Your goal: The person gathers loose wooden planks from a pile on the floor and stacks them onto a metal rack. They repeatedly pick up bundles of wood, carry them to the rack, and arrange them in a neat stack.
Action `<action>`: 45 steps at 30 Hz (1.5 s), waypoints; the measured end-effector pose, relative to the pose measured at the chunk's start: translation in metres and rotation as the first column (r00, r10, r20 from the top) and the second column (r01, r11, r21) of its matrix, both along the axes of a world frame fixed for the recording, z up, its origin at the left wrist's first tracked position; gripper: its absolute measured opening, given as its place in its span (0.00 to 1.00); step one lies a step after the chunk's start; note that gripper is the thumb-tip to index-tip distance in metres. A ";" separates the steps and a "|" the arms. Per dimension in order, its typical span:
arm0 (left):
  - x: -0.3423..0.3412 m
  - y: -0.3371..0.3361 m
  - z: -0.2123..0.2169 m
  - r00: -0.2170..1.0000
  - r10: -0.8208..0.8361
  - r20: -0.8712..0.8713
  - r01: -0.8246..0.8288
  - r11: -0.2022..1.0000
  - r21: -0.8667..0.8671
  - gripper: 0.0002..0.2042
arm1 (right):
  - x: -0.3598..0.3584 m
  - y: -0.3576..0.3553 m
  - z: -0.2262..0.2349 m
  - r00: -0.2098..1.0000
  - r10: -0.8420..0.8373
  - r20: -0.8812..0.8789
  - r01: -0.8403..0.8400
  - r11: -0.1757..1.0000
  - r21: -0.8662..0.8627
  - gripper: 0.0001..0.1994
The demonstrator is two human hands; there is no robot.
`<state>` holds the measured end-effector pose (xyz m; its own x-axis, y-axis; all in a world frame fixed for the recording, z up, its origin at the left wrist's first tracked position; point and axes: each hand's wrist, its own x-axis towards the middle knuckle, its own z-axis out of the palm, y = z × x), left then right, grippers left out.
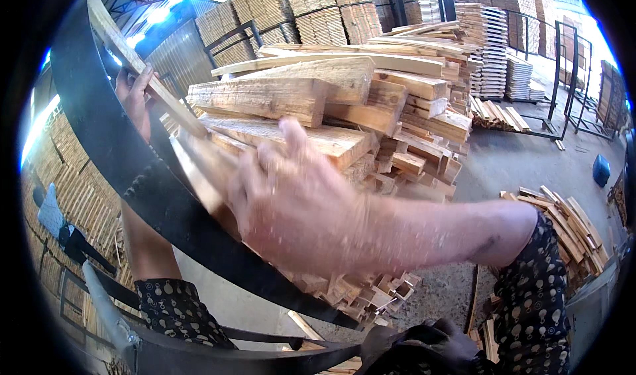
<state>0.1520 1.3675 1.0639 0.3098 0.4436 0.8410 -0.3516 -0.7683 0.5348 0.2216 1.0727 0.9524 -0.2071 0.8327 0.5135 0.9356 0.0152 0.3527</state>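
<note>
My left hand point(136, 100) is closed around a long, narrow wooden board point(142, 73), its thumb over the near edge and the other fingers partly hidden behind. The board slants from the upper left down toward the middle. Beside its lower end is my right hand point(291, 203), smeared by motion, with the forearm crossing from the right. Another pale, blurred strip of wood point(199, 176) runs below that hand. Whether the right fingers touch or grip it cannot be made out. Right behind the right hand lies a heap of sawn timber point(258, 98).
A dark curved metal bar point(159, 183) crosses in front of me from upper left to lower middle. Short offcuts point(377, 295) lie below the heap. At right are a pile of slats point(570, 232), a blue container point(601, 169) and metal frames point(560, 77). A person point(56, 216) stands far left.
</note>
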 end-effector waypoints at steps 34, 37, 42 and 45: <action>0.003 -0.007 0.000 0.966 0.256 -0.028 -0.228 0.902 0.367 0.24 | 0.003 0.023 -0.002 0.688 0.634 -0.352 -0.649 0.755 0.094 0.09; 0.020 0.007 -0.022 0.981 0.186 -0.046 -0.167 0.945 0.280 0.25 | 0.005 0.032 -0.011 0.798 0.503 -0.332 -0.530 0.848 0.012 0.11; 0.010 0.022 -0.019 0.960 0.263 -0.100 -0.216 0.916 0.339 0.26 | 0.006 0.022 0.004 0.754 0.377 -0.538 -0.508 0.854 -0.114 0.17; 0.011 0.033 -0.022 0.976 0.202 -0.084 -0.174 0.951 0.256 0.24 | 0.009 0.023 0.012 0.784 0.315 -0.535 -0.477 0.858 -0.193 0.17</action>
<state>0.1634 1.4004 1.0421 0.3356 0.2862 0.8975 -0.1389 -0.9273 0.3477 0.2306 1.0962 0.9648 -0.3546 0.8575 0.3728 0.8665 0.4512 -0.2135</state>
